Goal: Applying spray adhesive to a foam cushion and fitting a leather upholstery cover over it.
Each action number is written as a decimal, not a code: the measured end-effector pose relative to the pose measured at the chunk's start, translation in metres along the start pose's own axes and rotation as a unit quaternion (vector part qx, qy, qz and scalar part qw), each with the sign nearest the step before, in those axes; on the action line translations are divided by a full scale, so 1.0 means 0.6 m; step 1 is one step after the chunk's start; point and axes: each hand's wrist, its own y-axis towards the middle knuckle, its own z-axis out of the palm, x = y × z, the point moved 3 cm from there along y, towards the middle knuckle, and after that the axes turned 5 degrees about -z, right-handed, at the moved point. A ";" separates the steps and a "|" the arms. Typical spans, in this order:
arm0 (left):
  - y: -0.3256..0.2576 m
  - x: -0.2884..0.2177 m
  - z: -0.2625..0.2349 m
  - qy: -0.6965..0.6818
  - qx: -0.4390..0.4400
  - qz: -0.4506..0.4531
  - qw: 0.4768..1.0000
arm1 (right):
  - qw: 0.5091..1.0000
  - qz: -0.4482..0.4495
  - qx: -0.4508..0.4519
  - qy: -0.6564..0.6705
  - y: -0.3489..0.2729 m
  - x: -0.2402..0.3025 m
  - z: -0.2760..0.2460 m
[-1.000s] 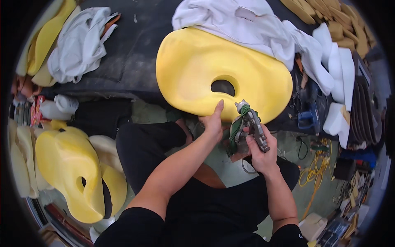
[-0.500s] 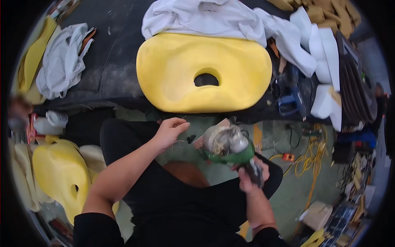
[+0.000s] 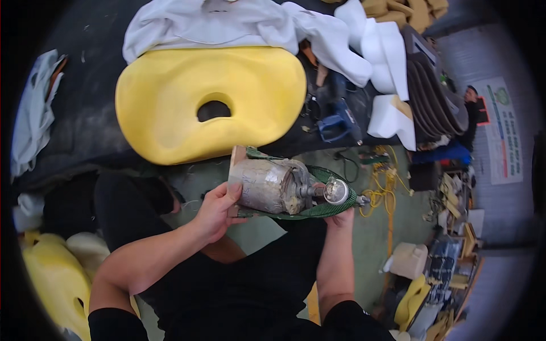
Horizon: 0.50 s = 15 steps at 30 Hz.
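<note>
Over my lap, both hands hold a hand tool with a grey, crusted canister body (image 3: 263, 184), a metal fitting and round silvery part (image 3: 335, 192), and a green mesh band around it. My left hand (image 3: 219, 206) grips the flat brown plate at the canister's left end, thumb on top. Behind the round part, my right hand (image 3: 341, 218) is closed on the tool's right end; most of its fingers are hidden. Beyond the tool, a yellow foam cushion (image 3: 165, 108) with a central hole lies on the black-covered table (image 3: 79, 108).
White cloth (image 3: 199, 28) lies behind the cushion. A blue tool (image 3: 335, 125), white foam pieces (image 3: 387, 57) and stacked dark pads (image 3: 435, 94) are to the right. Yellow cable (image 3: 384, 193) coils on the floor. More yellow foam (image 3: 54, 273) sits at lower left. A person (image 3: 471, 108) stands far right.
My left hand, empty before, now grips the tool's plate end. The tool has turned, its canister now lying sideways to the left. My view has shifted right.
</note>
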 end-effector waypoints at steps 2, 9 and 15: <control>0.003 0.006 0.018 0.001 -0.001 0.018 1.000 | 0.996 -0.025 -0.027 0.076 -0.008 -0.009 -0.034; -0.021 0.017 0.041 0.039 -0.051 0.016 0.998 | 0.978 -0.060 -0.054 0.192 0.019 0.011 0.015; -0.023 0.016 0.040 0.035 -0.038 0.027 0.998 | 0.956 -0.042 0.040 0.288 0.022 0.004 0.001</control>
